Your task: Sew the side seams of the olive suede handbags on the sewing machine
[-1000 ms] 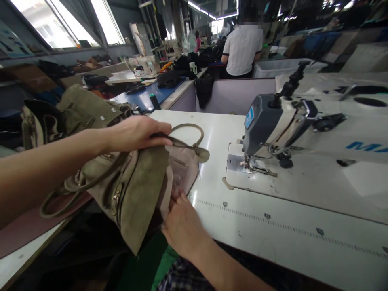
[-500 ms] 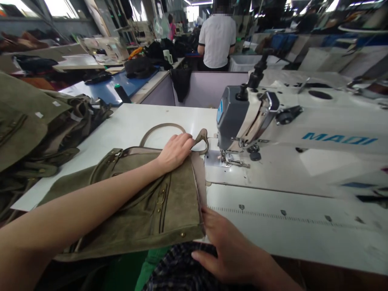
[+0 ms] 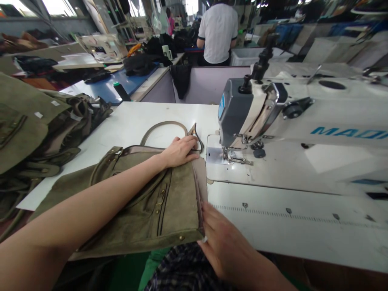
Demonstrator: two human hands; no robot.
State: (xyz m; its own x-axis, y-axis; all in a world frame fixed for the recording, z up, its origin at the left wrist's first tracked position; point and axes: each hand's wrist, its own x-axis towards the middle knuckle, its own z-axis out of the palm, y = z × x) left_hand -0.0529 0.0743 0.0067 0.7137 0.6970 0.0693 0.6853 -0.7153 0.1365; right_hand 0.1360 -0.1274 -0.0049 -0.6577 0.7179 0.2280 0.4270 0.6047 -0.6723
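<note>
An olive-green suede-like bag (image 3: pixel 180 202) lies flat on the white table, its raw side edge turned to the sewing machine (image 3: pixel 239 117). My left hand (image 3: pixel 181 151) reaches across it, fingers closed at its upper right corner beside a short dark-edged tab (image 3: pixel 197 137). A thin round handle (image 3: pixel 153 127) arcs behind that hand. At the lower right corner, my right hand (image 3: pixel 226 238) grips the side edge between thumb and fingers. The needle and presser foot (image 3: pixel 226 155) stand a little right of the bag, apart from it.
A pile of similar olive pieces (image 3: pixel 33 117) lies at the left. A printed ruler scale (image 3: pixel 266 212) runs along the table's front. Beyond stand a green-topped thread cone (image 3: pixel 121 91), another sewing machine (image 3: pixel 106 44) and a person in a white shirt (image 3: pixel 217 34).
My right thumb has come in against the bag's lower corner. The tab by my left hand has flipped from a rounded loop to a pointed shape. My view has shifted slightly.
</note>
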